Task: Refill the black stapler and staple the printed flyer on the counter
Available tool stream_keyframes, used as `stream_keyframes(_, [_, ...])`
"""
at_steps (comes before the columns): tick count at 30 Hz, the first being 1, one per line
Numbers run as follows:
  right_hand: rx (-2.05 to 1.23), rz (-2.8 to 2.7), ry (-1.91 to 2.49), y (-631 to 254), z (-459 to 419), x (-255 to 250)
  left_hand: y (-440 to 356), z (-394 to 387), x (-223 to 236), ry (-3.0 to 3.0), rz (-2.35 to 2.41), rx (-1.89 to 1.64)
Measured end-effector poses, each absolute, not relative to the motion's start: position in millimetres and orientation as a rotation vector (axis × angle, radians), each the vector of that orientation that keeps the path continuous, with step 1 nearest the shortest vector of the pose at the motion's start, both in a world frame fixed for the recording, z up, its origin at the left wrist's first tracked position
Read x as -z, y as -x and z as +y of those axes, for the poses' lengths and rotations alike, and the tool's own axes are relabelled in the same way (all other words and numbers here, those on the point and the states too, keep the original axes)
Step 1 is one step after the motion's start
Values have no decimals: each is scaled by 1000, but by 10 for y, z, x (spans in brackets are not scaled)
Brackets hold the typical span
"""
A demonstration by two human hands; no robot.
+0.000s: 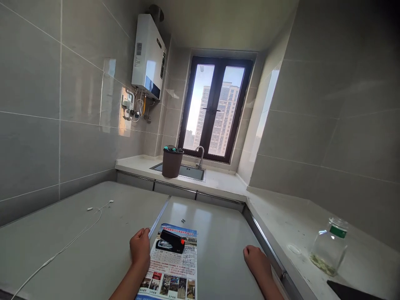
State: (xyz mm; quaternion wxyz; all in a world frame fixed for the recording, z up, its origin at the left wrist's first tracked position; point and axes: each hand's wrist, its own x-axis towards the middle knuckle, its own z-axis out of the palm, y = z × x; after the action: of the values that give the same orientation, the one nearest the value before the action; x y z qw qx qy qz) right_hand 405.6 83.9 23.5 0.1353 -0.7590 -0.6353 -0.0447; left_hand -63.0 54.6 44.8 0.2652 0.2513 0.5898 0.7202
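Observation:
On the grey table lies a printed paper sheet (175, 264) with coloured photos and text, running off the bottom of the view. A black stapler (170, 242) with a red part at its right end rests on the sheet's upper half. Left of the sheet, my left hand (140, 246) is closed in a fist, close to the paper's edge and holding nothing visible. My right hand (256, 260), also curled into a fist, rests near the table's right edge, apart from the sheet. Small strips that look like staples (183, 221) lie beyond the sheet.
A white cable (67, 246) crosses the table's left part. On the right counter stands a glass jar (329, 248) beside a clear round lid (293, 249). A brown bucket (171, 163) stands by the sink (192, 172), below the window (215, 108).

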Motion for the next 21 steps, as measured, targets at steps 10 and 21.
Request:
stream_keyframes(10, [146,-1829,2179,-4060,828,-237,640,575,-436,-675,1617,-1954])
stream_keyframes(21, [109,-1803,2171,-4025,806,-270,622,593,-409,-710,1629,-1970])
